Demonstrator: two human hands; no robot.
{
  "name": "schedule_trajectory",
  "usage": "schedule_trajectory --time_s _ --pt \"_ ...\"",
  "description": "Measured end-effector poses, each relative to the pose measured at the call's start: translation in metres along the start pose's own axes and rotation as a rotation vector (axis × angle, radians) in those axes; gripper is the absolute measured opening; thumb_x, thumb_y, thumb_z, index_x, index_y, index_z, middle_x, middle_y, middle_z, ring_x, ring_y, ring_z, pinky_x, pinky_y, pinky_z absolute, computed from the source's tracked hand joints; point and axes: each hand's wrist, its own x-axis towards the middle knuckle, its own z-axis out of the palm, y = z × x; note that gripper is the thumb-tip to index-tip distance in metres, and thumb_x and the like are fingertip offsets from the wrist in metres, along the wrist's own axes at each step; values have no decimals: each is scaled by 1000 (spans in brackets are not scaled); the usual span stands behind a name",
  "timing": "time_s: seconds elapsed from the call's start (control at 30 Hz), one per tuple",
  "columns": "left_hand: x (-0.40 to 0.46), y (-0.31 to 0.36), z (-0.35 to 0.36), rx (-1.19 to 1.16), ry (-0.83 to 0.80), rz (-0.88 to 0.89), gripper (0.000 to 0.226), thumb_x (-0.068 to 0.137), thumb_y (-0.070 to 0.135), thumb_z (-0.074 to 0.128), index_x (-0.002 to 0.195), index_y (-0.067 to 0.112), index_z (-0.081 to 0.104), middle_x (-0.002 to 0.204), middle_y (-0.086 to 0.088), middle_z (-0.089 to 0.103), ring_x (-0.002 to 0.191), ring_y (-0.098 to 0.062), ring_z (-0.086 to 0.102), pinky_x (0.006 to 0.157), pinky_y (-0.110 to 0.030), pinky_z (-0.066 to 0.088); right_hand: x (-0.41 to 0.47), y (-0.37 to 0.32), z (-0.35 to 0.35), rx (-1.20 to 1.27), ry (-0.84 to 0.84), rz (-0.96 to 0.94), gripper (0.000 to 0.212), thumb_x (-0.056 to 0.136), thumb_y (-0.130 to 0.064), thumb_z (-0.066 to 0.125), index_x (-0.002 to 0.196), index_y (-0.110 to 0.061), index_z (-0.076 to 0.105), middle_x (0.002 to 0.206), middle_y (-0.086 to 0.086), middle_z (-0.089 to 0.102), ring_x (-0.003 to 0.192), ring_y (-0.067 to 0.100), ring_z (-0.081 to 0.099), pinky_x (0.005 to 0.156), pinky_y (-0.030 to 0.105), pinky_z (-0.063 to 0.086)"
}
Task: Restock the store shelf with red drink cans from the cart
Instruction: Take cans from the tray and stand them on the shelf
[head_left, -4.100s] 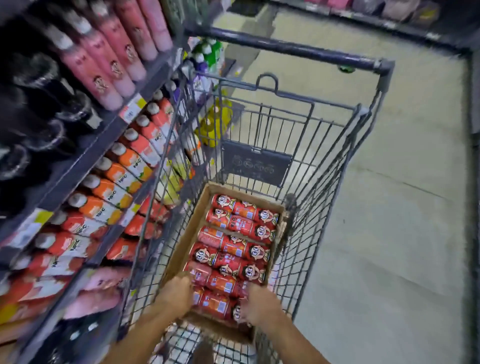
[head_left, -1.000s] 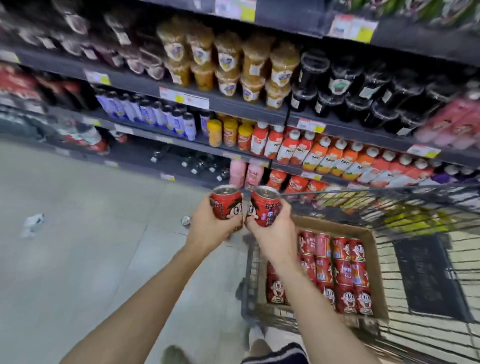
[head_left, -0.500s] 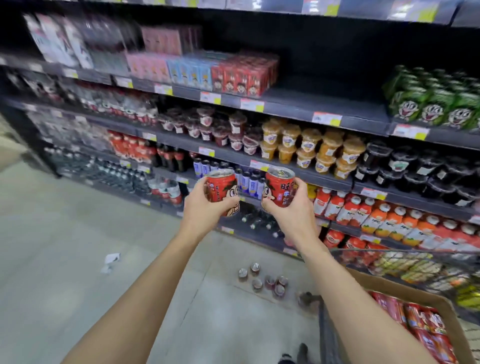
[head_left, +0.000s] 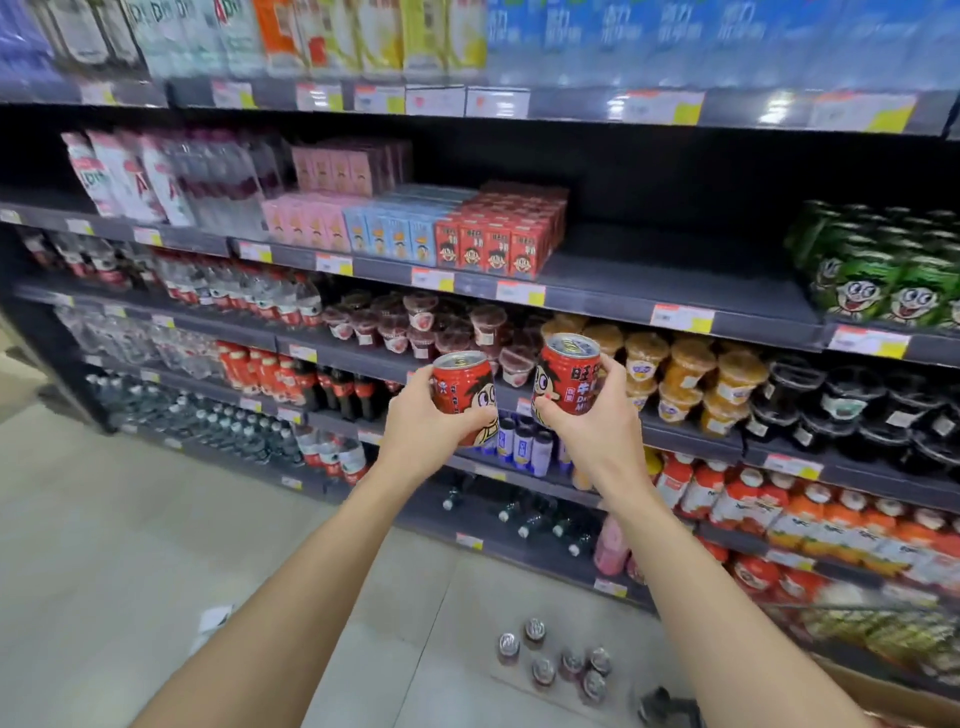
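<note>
I hold two red drink cans with a cartoon face up in front of the store shelves. My left hand (head_left: 423, 431) grips the left can (head_left: 460, 387) from below and behind. My right hand (head_left: 589, 423) grips the right can (head_left: 569, 374), which sits a little higher. Both cans are upright with silver tops showing. Beyond them, a dark shelf (head_left: 649, 280) has a bare stretch between red cartons (head_left: 498, 244) and green cans (head_left: 883, 265). A corner of the cart's cardboard box (head_left: 893, 691) shows at the bottom right.
Several cans (head_left: 556, 660) stand on the tiled floor near the shelf base, between my arms. Shelves below and beside hold cups (head_left: 675, 374), black tubs (head_left: 852, 395), orange bottles (head_left: 810, 514) and water bottles. Open floor (head_left: 130, 545) lies to the left.
I lifted two cans out of the cart's box, turned to the shelves and raised them. My view has tilted up; the cart has almost left view.
</note>
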Motion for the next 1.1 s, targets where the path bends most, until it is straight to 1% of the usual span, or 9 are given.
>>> schedule_trajectory --time_s 0.2,0.33,0.47,0.63,0.73,0.83,0.97,1.03,1.1 --pt "78 17 21 30 -61 59 67 67 40 86 125 25 55 109 11 68 96 -3 66 87 -31 57 62 6 6 -25 46 35 78 77 -41 80 139 -27 34 121 -5 60 104 14 61 90 35 51" --pt "120 24 36 25 -90 103 71 67 37 87 128 25 54 108 12 67 94 1 65 83 -26 57 96 11 3 -52 85 52 78 78 -39 79 140 -24 34 117 -7 58 98 11 57 81 29 44" --pt "155 26 55 19 -129 135 69 69 34 87 127 26 52 104 16 66 91 4 64 82 -22 54 127 18 7 -84 125 87 81 74 -45 80 138 -27 33 119 -5 60 104 15 61 87 35 51" --pt "205 24 78 0 -194 161 62 68 36 87 122 30 56 102 16 69 88 7 64 79 -17 52 166 26 14 -122 182 131 83 72 -44 81 138 -29 32 120 -6 61 105 15 61 90 39 53" --pt "238 24 88 -26 -231 173 60 69 36 85 122 29 57 100 17 69 86 10 64 82 -20 53 189 27 19 -125 217 171 81 73 -45 79 138 -31 33 116 -9 61 101 12 62 88 39 55" --pt "270 30 96 -16 -284 195 58 70 37 84 121 32 55 99 19 68 85 14 61 76 -13 48 210 23 20 -136 266 177 81 73 -43 79 138 -30 32 117 -9 60 102 11 62 88 38 55" --pt "305 39 111 -3 -321 220 65 70 40 83 126 27 52 105 14 67 93 0 64 83 -26 52 237 20 15 -160 317 209 81 75 -43 79 137 -32 29 119 -9 59 102 11 61 87 35 54" --pt "318 46 121 25 -350 234 69 72 40 82 129 23 48 108 10 64 94 -5 63 79 -24 48 249 21 13 -160 349 216 80 75 -43 79 135 -33 28 119 -8 59 102 10 61 86 34 55" --pt "328 51 133 37 -375 250 70 73 39 82 130 20 46 107 9 62 89 -2 60 70 -18 44 259 22 10 -161 371 216 78 74 -42 79 134 -33 29 118 -7 59 102 11 61 86 35 56"
